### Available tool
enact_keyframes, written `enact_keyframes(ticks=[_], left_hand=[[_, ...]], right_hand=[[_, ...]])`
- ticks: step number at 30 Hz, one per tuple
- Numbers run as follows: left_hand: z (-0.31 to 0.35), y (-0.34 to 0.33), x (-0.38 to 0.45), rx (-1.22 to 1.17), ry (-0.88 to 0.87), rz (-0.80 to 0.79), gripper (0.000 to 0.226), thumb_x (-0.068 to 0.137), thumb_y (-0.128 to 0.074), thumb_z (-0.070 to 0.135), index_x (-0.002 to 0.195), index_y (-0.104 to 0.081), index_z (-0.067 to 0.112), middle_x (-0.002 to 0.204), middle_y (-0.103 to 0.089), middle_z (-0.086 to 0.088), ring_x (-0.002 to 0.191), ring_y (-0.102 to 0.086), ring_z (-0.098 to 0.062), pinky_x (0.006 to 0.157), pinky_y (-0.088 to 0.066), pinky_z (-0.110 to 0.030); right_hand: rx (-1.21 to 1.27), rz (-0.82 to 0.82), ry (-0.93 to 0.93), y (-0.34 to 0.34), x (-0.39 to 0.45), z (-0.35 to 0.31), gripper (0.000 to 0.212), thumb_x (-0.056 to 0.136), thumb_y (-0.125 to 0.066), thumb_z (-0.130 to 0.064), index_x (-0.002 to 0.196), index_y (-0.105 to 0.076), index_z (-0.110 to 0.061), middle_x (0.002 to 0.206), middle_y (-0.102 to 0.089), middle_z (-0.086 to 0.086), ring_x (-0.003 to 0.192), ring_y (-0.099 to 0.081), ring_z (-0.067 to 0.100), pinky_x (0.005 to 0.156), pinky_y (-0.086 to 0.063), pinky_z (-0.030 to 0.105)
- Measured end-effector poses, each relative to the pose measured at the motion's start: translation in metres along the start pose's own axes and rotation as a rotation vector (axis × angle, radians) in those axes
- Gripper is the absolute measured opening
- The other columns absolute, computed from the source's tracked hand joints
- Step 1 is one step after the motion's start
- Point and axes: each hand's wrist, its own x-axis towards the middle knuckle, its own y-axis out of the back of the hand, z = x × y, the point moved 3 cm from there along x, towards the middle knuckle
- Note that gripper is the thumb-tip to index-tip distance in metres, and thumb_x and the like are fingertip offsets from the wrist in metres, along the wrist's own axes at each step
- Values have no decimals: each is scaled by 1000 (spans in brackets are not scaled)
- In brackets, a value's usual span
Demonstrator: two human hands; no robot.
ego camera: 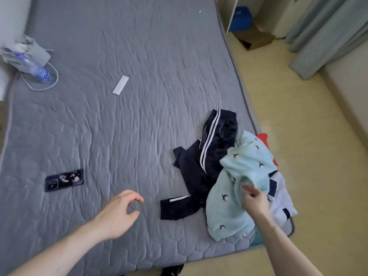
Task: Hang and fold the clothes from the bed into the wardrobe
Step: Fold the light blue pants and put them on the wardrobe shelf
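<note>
Fleecy pale-blue penguin-print garment [237, 188] was gripped by the right hand [255, 200].
The left hand [117, 214] was held unclenched, empty, above the grey quilted bed [127, 120].

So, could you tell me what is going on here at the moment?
A person is sorting clothes on a bed. The right hand grips a light blue fleece on the pile at the bed's corner. The left hand hovers open over the mattress. Navy striped trousers lie beside the fleece, untouched.
</note>
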Motion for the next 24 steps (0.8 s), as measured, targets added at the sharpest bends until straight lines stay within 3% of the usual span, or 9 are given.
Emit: enact_keyframes(ticks=[3,7,10,14,16,18,20,22,24], left_hand=[[18,8,-35,-38,42,-12,28,92,-67,25,102,-55,48,119,-55,23,106,-57,2,99,-47,-28],[60,26,-88,-78,35,-23,25,95,-64,25,106,-54,45,121,-55,18,106,-57,-1,95,-44,-22],[91,49,-128,-169,9,2,29,94,-67,25,116,-54,40,123,-56,14,105,-57,-3,91,-46,-21],[120,74,-186,-346,-147,-81,61,83,-78,34,135,-47,38,132,-50,22,113,-54,1,89,-48,-17],[123,87,-212,-316,-327,-118,50,81,-78,28,126,-55,28,123,-61,13,106,-60,-4,91,-53,-24],[114,100,-236,-227,-422,-112,17,86,-71,15,101,-63,17,103,-66,-4,89,-56,-6,85,-55,-33],[92,121,-251,-274,-408,-29,21,92,-67,6,86,-58,24,87,-63,3,78,-52,1,77,-54,-24],[62,151,-265,-385,-282,79,25,95,-62,-1,84,-62,21,84,-62,15,76,-52,9,67,-45,-8],[24,185,-276,-527,-206,236,22,89,-63,-1,79,-68,18,70,-67,21,76,-52,10,58,-41,-9]], right_hand=[[346,52,39,28,-75,-36,24,94,-55,-7,93,-76,-17,95,-72,-7,86,-61,9,77,-46,30],[610,19,119,72,-184,-104,27,98,-48,-1,77,-61,-13,77,-62,-1,81,-53,19,71,-42,29],[724,-144,204,82,-266,-159,28,99,-51,0,76,-58,-14,76,-59,4,77,-55,19,70,-45,29],[900,-439,311,76,-366,-229,25,99,-49,-1,81,-59,-16,78,-61,5,73,-60,17,70,-51,27],[926,-564,346,63,-411,-257,13,94,-56,-10,84,-61,-16,83,-61,11,77,-60,22,75,-49,35],[952,-671,368,44,-451,-279,7,92,-59,-14,87,-63,-17,86,-60,14,77,-60,25,74,-49,37],[953,-715,397,23,-485,-295,9,98,-58,-14,91,-63,-17,88,-61,12,77,-61,24,72,-52,35],[941,-689,421,5,-512,-308,12,100,-56,-15,93,-65,-17,90,-65,10,80,-64,22,73,-55,32],[938,-604,420,-7,-528,-314,12,102,-56,-17,103,-68,-15,95,-70,10,86,-68,22,76,-58,33]])
